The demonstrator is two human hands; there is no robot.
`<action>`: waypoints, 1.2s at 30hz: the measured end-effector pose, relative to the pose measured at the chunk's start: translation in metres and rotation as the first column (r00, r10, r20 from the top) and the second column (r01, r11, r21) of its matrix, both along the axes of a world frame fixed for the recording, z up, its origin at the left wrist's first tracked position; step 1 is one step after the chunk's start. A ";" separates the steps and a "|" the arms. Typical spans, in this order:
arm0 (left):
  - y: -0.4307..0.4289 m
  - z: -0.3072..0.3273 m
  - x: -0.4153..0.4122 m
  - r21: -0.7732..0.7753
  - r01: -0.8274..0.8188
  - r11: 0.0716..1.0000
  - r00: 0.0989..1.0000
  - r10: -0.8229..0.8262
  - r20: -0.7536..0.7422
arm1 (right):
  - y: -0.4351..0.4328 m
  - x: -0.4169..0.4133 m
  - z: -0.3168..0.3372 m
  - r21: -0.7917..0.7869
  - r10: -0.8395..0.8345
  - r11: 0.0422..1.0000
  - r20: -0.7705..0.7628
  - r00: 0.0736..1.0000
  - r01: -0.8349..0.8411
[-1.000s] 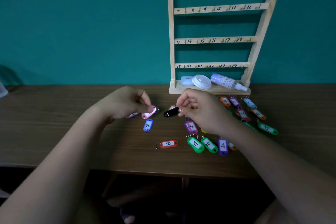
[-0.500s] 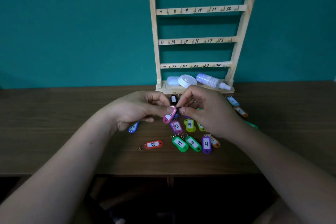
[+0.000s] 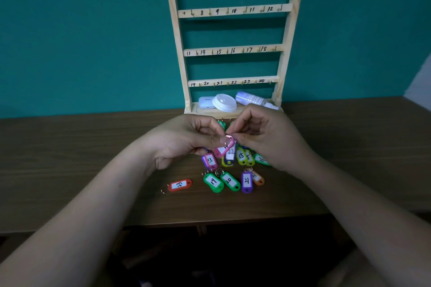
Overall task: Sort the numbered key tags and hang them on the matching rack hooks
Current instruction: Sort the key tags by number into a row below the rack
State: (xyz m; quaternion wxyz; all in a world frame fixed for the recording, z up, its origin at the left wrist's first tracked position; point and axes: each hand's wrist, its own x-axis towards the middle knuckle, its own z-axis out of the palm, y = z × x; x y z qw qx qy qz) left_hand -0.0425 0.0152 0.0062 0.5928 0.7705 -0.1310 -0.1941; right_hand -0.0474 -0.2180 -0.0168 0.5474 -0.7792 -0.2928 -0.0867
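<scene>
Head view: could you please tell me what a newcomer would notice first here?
The left hand and right hand meet mid-frame above the table, pinching a pink tag and a dark tag by their rings. Behind them stands the wooden rack, its visible numbered hooks bare; bright loose tags lie scattered below the hands.

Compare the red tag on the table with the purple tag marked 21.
The red tag lies sideways with its ring to the left; the purple tag points toward the rack. The red tag sits alone; the purple tag sits among others. Both lie flat, white labels up.
</scene>
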 end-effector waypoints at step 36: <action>-0.018 -0.027 0.008 0.719 0.055 0.693 0.919 -0.317 0.236 | -0.068 -0.006 0.006 -0.567 -0.266 0.822 -0.317 0.910 0.042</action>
